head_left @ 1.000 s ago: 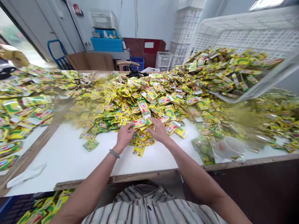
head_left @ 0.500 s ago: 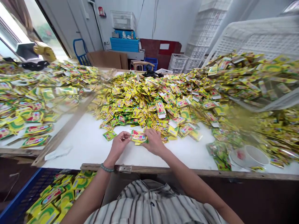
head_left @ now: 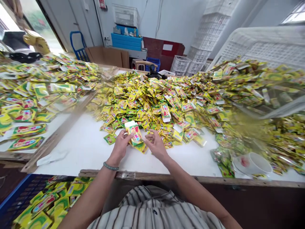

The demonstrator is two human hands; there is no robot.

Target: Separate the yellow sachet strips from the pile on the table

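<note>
My left hand is closed on a small stack of yellow sachets, held tilted up above the white table. My right hand sits just to the right of the stack with its fingers curled, touching the lower sachets; whether it grips any is unclear. Right behind both hands lies a big heap of the same yellow-green sachets covering the middle and back of the table.
A white plastic crate full of sachets leans at the right. More sachets pile on the left surface. A white cup stands near the right front edge. A blue bin of sachets sits below left.
The hands gathered sachets out of the heap and drew them toward the table edge. The left hand has now tipped the stack upright. The view shifted slightly.
</note>
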